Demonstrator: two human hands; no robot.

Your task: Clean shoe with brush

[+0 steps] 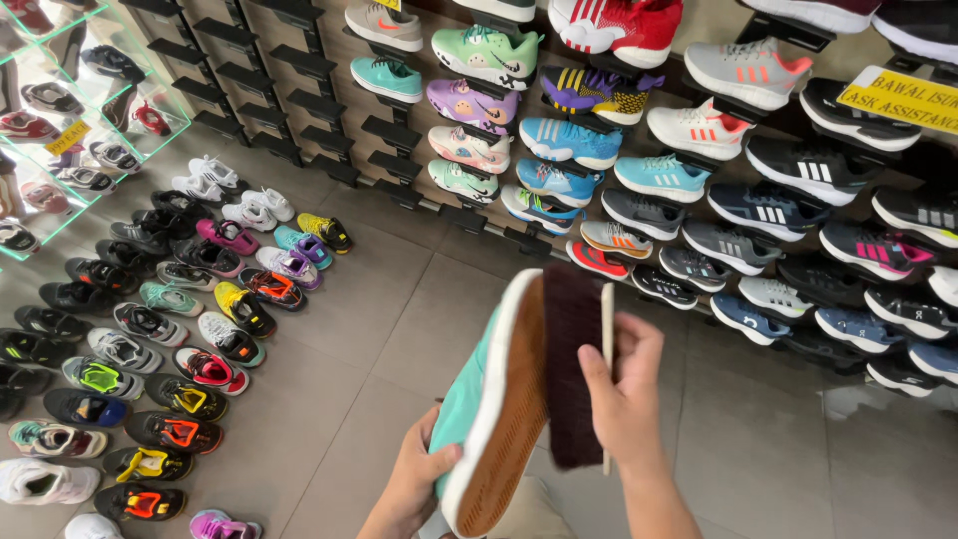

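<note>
At lower centre, the left hand (414,489) gripped a teal shoe (494,399), fingers clamped; the right hand (624,399), fingers closed on a brush (574,359), pressed its bristles to the sole.

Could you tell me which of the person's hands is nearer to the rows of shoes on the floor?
Left. The left hand, holding the teal shoe, is on the floor rows' side; the right hand, with the brush, is farther away.
</note>
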